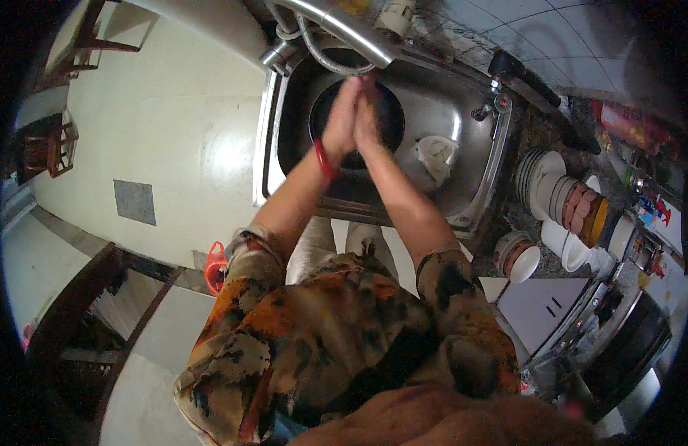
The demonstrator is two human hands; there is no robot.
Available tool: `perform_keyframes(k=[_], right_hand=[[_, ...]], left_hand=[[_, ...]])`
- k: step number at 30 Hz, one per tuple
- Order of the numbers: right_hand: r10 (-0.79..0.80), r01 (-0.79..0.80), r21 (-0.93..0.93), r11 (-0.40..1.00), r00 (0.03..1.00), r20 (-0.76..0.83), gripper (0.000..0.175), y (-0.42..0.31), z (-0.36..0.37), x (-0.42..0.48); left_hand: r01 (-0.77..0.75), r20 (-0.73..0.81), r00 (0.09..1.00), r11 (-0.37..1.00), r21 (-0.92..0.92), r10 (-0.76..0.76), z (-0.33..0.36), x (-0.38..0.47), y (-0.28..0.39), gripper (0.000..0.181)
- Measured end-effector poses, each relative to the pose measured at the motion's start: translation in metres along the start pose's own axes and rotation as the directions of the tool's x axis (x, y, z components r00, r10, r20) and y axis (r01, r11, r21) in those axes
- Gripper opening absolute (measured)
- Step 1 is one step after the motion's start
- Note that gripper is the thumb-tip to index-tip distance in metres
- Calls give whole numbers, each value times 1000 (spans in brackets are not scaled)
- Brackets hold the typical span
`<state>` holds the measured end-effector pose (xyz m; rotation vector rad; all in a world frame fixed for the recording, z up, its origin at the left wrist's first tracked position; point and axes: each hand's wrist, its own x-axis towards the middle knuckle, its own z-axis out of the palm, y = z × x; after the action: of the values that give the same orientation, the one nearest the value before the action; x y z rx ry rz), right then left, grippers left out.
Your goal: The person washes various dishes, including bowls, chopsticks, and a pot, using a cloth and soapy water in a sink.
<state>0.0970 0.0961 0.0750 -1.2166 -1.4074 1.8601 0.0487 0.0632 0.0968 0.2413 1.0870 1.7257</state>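
Observation:
My left hand (340, 122) and my right hand (366, 120) are pressed palm to palm over a metal sink (427, 106), their fingers blurred and pointing away from me. A red bangle circles my left wrist. Under the hands, a dark round pan or basin (391, 125) sits in the sink. The end of a metal faucet (358, 33) and a looped braided hose (332, 66) are just beyond my fingertips. A crumpled whitish cloth (437, 156) lies in the sink to the right. No object shows between the palms.
Right of the sink stand stacked plates (539, 173), a row of stacked bowls (572, 203), more bowls (516, 259) and a white container (572, 251). A small tap (486, 108) is at the sink's right rim. A red plastic bag (214, 270) lies at the lower left, wooden stools (65, 142) farther off.

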Motion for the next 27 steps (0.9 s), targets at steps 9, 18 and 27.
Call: perform_keyframes(k=[9,18,27], right_hand=[[-10,-74,-144,987,861,-509,27,93,-45,14],[173,-397,630,667,906,387,31,-15,0,-30],[-190,187,-53,981,980,-51,38,23,0,36]], left_hand=[[51,-150,983,944,-325,-105,-65,22,-1,24],[146,-82,977,896,-420,-198,-81,29,-5,43],[53,-151,982,925,-377,-117,-24,26,-39,32]])
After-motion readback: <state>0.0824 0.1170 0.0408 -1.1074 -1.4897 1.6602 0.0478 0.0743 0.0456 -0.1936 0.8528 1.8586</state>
